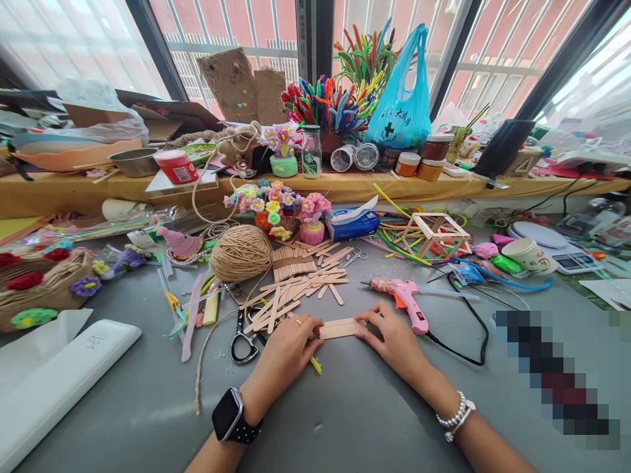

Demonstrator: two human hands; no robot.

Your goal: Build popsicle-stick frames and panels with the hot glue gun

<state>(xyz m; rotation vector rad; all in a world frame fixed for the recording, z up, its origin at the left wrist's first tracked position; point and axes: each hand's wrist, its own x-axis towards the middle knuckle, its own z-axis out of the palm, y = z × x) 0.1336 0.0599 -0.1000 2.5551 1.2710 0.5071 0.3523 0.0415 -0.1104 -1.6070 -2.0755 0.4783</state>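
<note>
Two flat wooden craft sticks (341,328) lie side by side, lengthwise, between my hands. My left hand (294,338) pinches their left ends between thumb and fingers. At the right ends, my right hand (383,334) grips the same pair. Just beyond is a loose pile of craft sticks (305,289), with a banded bundle of sticks (293,263) behind it. A pink hot glue gun (401,299) rests on its side to the right of the pile, its nozzle pointing left. Black-handled scissors (244,341) lie left of my left hand, partly covered.
A ball of twine (241,253) sits behind the pile, its loose end trailing forward. A stick frame (436,233) stands at the back right. The glue gun's black cord (486,345) loops over the grey table (340,420). At left lies a long white device (73,387).
</note>
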